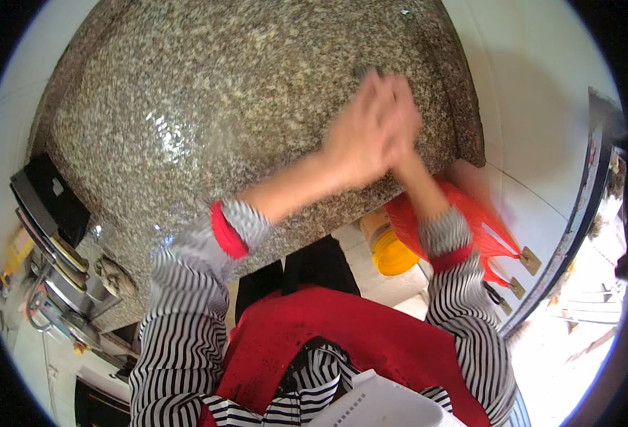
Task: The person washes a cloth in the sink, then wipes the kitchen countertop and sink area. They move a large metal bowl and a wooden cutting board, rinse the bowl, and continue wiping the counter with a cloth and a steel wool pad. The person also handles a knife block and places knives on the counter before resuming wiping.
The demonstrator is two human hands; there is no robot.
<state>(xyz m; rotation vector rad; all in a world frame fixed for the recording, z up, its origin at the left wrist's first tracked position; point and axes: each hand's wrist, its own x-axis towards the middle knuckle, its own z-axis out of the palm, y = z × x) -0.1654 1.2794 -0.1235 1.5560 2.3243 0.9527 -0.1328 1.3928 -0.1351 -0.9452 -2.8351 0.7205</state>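
Both hands meet over the right part of a speckled granite countertop (250,96), blurred by motion. My left hand (354,141) comes in from the left and overlaps my right hand (407,123), palm against palm or nearly so. Their fingers point away from me, and the inner sides are hidden. Just beyond the fingertips shows a small dark thing (366,71), too blurred to name. Whether either hand holds it is not clear. Wet glare lies on the granite to the left of the hands.
A red plastic bag (474,219) hangs from wall hooks at right, close to my right forearm. Below the counter edge sits a yellow tub (394,253). At left are a black board or block (52,197), a crumpled cloth (114,277) and metal cookware (74,296).
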